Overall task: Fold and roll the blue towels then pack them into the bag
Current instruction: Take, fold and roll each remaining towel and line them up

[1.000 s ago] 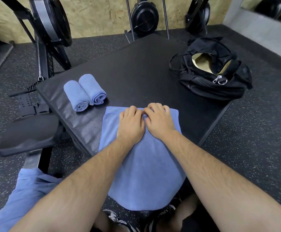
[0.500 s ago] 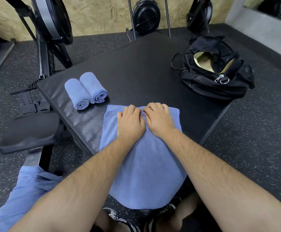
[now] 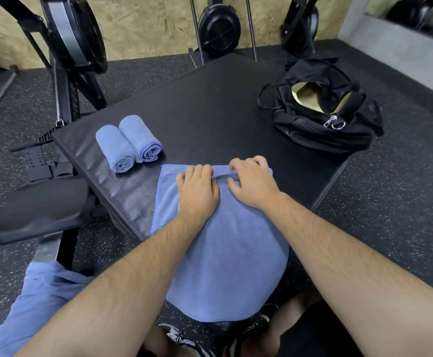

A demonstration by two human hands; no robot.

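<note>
The left hand (image 3: 197,191) and the right hand (image 3: 251,184) lie side by side, almost touching, on the far end of a flat blue towel (image 3: 225,253); both palms face down and the fingers of both are curled over the far hem. Between the two hands a thin raised ridge of cloth shows, the first small turn of the hem; the right hand pinches it between thumb and fingers, and the left hand grips it with its bent fingers, though its thumb is hidden.

The towel is spread under both hands on a black padded platform (image 3: 210,106); behind the wrists it runs toward the person and hangs over the near edge of the platform, under the two forearms.

Beyond the left hand and to its left, near but apart from the flat towel, two rolled towels (image 3: 127,143) lie on the platform; they touch each other along their length, and their spiral ends face the person.

Beyond the right hand and to its right, well apart from it, the black bag (image 3: 326,130) sits on the far corner of the platform; its mouth is open and a tan lining shows inside; a metal zip puller (image 3: 330,122) lies on its near side.

Low on the left of the left forearm there is a heap of blue cloth (image 3: 37,305); what it rests on I cannot tell. To the left of the left hand, beside the platform, stands a black seat (image 3: 42,204) over the speckled floor (image 3: 390,202).
</note>
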